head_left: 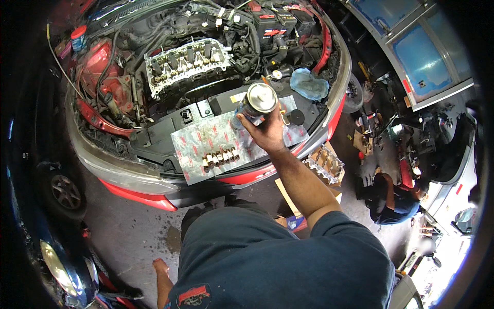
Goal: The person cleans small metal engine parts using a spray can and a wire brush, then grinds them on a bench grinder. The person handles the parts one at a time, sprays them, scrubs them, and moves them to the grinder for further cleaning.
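My right hand (268, 130) is wrapped around an aerosol can (261, 99) whose shiny silver domed end faces up. The can is over a printed sheet (198, 149) spread on the front edge of a car's engine bay. On that sheet, several small cylindrical metal parts (221, 157) lie side by side in a row. A black round cap (296, 117) rests to the right of the can. My left hand (160, 265) hangs low at my left side, away from the car; it is too small to make out its fingers.
An exposed cylinder head (188, 62) sits in the engine bay, with a battery (272, 26) behind to the right. Crumpled blue material (309, 84) lies near the right headlight. A box with a metal part (325, 164) stands below the bumper. Another person (393, 198) crouches at right.
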Available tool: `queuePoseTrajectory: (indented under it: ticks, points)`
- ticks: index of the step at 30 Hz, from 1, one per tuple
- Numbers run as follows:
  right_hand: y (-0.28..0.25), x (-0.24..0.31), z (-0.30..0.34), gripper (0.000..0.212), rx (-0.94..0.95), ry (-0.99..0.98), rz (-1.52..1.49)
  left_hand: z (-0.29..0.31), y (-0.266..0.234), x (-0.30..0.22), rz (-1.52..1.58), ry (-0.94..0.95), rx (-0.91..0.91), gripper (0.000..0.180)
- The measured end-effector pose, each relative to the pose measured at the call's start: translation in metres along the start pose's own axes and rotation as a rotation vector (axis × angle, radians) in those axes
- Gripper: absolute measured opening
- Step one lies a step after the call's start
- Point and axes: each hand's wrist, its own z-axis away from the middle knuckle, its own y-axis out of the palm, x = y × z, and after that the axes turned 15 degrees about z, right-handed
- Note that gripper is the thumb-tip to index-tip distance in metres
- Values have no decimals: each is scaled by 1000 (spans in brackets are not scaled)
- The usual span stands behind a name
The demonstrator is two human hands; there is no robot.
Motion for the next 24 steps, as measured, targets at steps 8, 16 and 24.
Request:
queuePoseTrajectory:
  ticks: [8,16,24]
  points:
    - [35,-17,-65,86,26,80,-179,-19,28,-50,-229,138,172,13]
    - [34,-27,-57,99,183,65,4,-28,34,-39,426,143,277,18]
    - [-55,-49,-7,78,240,271,525,-19,10,4,654,-165,54,16]
